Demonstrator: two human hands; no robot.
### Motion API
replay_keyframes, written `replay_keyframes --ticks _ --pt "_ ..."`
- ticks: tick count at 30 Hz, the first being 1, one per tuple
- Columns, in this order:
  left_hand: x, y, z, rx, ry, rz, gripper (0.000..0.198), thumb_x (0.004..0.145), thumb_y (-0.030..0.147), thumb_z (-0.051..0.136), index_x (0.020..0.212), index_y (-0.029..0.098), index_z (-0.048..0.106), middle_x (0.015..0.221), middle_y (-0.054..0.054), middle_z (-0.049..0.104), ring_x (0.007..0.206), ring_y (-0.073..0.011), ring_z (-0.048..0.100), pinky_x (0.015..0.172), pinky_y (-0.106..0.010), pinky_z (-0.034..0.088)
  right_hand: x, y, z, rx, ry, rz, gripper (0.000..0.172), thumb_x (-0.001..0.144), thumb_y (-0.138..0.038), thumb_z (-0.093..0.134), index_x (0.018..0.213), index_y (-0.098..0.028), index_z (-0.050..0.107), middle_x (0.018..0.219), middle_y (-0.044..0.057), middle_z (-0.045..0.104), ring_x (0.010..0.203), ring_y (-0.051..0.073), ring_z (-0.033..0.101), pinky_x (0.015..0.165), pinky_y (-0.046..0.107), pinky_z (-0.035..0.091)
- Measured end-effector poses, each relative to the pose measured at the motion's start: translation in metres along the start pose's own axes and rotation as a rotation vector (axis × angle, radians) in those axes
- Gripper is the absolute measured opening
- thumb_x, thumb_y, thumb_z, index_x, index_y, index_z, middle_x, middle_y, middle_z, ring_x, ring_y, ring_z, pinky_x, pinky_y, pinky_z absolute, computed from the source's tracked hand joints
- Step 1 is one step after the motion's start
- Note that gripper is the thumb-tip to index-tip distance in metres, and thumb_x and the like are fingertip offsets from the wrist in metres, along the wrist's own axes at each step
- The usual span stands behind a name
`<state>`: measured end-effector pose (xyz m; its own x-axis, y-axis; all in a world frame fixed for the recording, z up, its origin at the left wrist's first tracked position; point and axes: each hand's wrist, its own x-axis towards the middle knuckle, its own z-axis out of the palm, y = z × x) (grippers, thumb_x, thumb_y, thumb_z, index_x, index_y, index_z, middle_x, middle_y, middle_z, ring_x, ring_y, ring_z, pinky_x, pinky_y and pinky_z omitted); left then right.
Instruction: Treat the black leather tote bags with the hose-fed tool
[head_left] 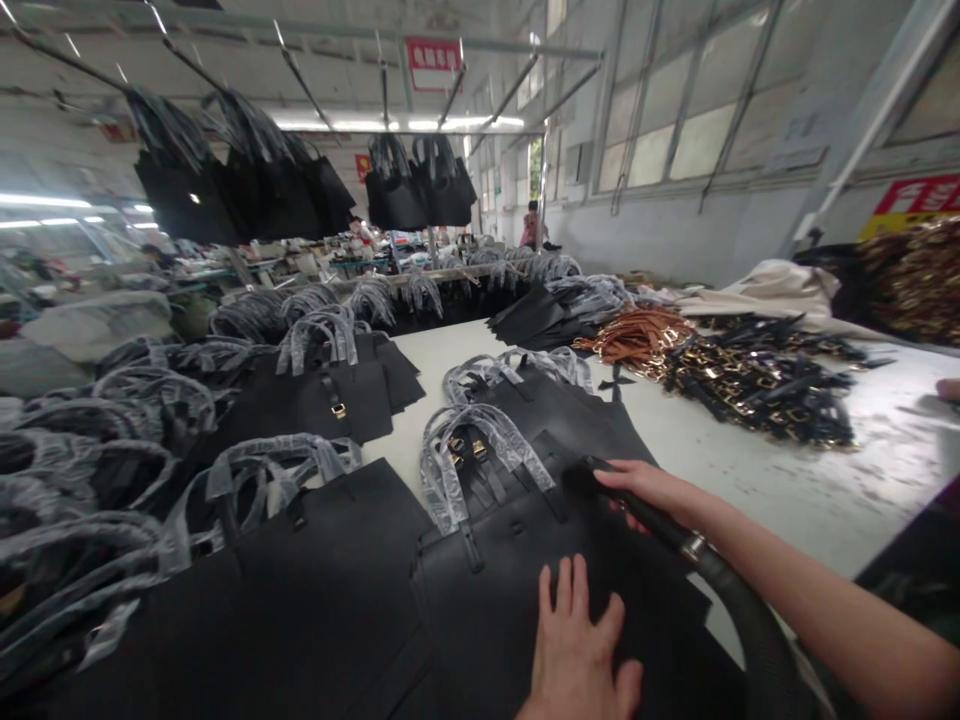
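Note:
My left hand [579, 640] lies with spread fingers on the front of a black tote bag [480, 610], near the bottom of the view. The fingers of my right hand [651, 492] are wrapped round a black hose nozzle [658, 522], its tip dark and blurred over the bag's upper right. A metal clamp [694, 547] joins it to a thick black hose [750, 610] that curves down past my right forearm. The bag's plastic-wrapped handles [517, 450] arch away from me. Between them show straps with gold buckles [480, 449].
More black bags [322, 540] with wrapped handles lie stacked on the left. Brown straps [637, 338] and a pile of black straps with gold clasps [772, 385] rest on the white table [795, 510]. Finished-looking bags [240, 190] hang from a rack overhead. Part of another hand [949, 389] shows far right.

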<state>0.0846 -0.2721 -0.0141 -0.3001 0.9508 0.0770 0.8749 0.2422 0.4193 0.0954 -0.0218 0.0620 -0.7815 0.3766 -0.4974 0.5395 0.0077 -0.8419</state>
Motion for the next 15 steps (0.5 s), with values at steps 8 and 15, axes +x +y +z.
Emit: replay_keyframes --ticks 8,15 --pt "0.005 -0.008 -0.008 -0.108 -0.028 0.02 0.068 0.085 0.069 0.044 0.141 0.03 0.043 0.157 -0.016 0.019 0.142 -0.0404 0.021 0.109 -0.069 0.018 0.027 -0.033 0.011 -0.091 -0.029 -0.045 0.033 0.089 -0.048 0.061 0.104 -0.019 0.058 0.06 -0.002 0.06 0.036 0.012 0.056 0.03 0.018 0.042" --pt "0.006 -0.014 0.005 -0.038 0.039 0.069 0.069 0.086 0.066 0.046 0.142 0.027 0.041 0.156 -0.017 0.023 0.139 -0.04 0.028 0.108 -0.065 0.026 0.02 -0.035 0.013 -0.188 -0.032 -0.016 0.044 0.084 -0.05 0.065 0.116 -0.021 0.06 0.056 -0.004 0.058 0.033 0.012 0.056 0.029 0.018 0.04"
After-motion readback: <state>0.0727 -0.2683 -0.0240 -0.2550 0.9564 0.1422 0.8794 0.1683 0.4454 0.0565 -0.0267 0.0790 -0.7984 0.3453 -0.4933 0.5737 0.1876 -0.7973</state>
